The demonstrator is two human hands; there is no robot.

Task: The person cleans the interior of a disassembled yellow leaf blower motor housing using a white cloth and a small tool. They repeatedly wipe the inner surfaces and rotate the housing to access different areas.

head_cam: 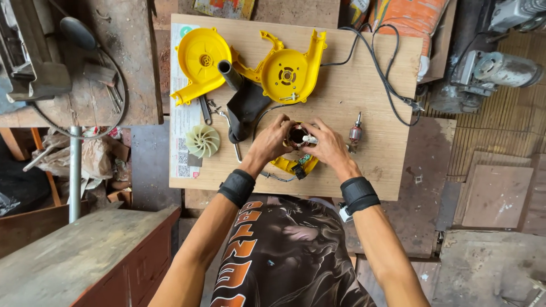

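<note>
My left hand (272,142) and my right hand (326,145) close together around a round copper-wound motor stator (298,135) over a wooden board (369,102). A small white piece sits at my right fingertips, against the stator. Under the hands lies a yellow part with wires (293,166). A motor rotor (355,134) lies just right of my right hand. Two yellow blower housing halves (200,59) (290,71) lie at the far side of the board, with a black nozzle and bag (242,96) between them. A pale fan impeller (202,141) rests left of my left hand.
A black power cord (387,74) loops across the board's right side. A wrench (227,122) lies by the bag. A cluttered wooden bench (114,85) stands to the left, a wooden cabinet (85,256) at near left. Motors and tools (500,68) sit at far right.
</note>
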